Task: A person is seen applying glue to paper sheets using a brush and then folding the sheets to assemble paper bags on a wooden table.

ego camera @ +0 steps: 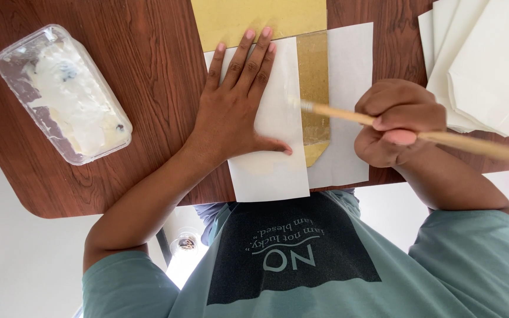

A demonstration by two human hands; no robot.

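Pressing flat left hand [237, 112] on white paper [272, 171] atop brown wooden table [142, 88], right hand [399, 123] fisting brush [349, 115], pale floor [7, 259] showing.

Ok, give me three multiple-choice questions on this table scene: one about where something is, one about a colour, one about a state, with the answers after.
1. Where does the clear plastic tub lie?
A) on the table, to the left of the left hand
B) on the person's lap
C) in the right hand

2. What colour is the paper strip beside the white sheet under the left hand?
A) blue
B) golden yellow
C) black

3. How is the right hand?
A) flat on the table
B) closed around a wooden brush
C) out of view

Answers:
1 A, the tub sits on the brown wood, apart from the left hand.
2 B, the strip shows gold between two white sheets.
3 B, the fingers curl round the handle, with the bristle end over the strip.
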